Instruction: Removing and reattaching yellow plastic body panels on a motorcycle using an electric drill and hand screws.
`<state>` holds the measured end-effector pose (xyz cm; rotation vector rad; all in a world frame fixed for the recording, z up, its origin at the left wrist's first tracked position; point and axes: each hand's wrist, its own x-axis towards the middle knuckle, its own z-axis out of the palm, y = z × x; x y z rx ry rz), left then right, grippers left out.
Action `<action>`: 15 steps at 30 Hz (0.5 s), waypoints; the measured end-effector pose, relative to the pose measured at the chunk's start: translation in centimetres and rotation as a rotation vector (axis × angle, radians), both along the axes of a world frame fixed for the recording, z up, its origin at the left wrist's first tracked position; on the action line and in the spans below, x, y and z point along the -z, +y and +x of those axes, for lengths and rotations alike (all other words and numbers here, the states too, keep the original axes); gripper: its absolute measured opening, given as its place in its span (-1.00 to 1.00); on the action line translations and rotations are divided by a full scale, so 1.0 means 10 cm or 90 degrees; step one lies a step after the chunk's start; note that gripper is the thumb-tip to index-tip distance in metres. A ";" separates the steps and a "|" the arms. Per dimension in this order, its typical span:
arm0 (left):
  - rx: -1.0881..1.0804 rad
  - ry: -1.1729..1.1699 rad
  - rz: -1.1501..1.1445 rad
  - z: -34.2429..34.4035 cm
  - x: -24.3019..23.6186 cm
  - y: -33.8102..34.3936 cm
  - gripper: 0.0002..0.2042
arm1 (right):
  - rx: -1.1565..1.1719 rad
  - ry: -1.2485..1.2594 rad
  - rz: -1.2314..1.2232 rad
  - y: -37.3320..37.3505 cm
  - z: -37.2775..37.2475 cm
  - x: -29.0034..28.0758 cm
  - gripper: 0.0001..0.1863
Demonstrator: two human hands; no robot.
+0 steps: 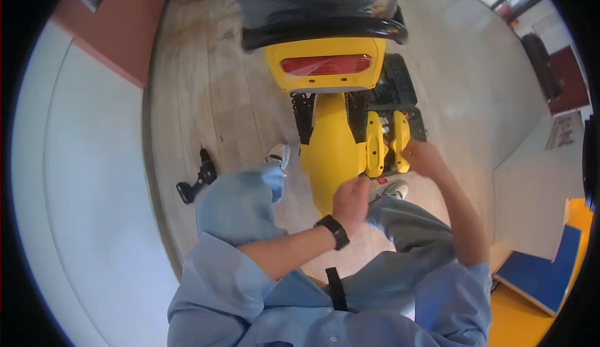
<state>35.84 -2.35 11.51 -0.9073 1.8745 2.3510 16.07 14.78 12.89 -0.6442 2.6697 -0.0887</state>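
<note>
In front of me stands the rear of a yellow scooter, its yellow rear fender point(330, 141) running down toward me below a red tail light point(326, 65). My left hand point(351, 203), a dark watch on its wrist, is closed beside the fender's lower right edge; whatever its fingers hold is hidden. To the right of the fender are two long yellow covers, an inner cover point(374, 145) and an outer cover point(400, 138). My right hand point(423, 158) has its fingers curled on the right edge of the outer cover. Its fingertips are partly hidden.
A cordless drill point(199, 178) lies on the wooden floor at the left. Behind the covers is an opened black tool case point(395, 81). Dark plastic wraps the seat point(306, 0) above a black grab rail point(325, 29). A white wall panel point(100, 159) borders the left side.
</note>
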 end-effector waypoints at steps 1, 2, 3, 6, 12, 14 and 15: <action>-0.043 0.026 -0.022 0.00 0.14 -0.10 -0.68 | 0.032 -0.044 -0.035 -0.18 0.26 -0.24 -0.54; -0.087 0.049 -0.047 -0.02 0.22 -0.25 -0.71 | 0.043 -0.080 -0.045 -0.28 0.46 -0.33 -0.55; -0.126 0.007 -0.123 -0.05 0.26 -0.37 -0.73 | 0.055 -0.141 -0.078 -0.35 0.66 -0.46 -0.54; -0.147 -0.099 -0.285 -0.13 0.60 -0.85 -0.72 | 0.060 -0.262 -0.181 -0.51 1.12 -0.42 -0.41; -0.330 -0.392 -0.121 -0.13 1.42 -1.26 -0.68 | 0.348 -0.398 -0.362 -0.78 1.07 0.28 -0.11; -0.141 -0.375 -0.128 0.04 1.92 -1.27 -0.61 | 0.591 -0.488 -0.469 -1.09 1.19 0.31 0.11; -0.146 -0.383 -0.123 0.08 2.07 -1.20 -0.61 | 0.589 -0.494 -0.460 -1.14 1.24 0.41 0.11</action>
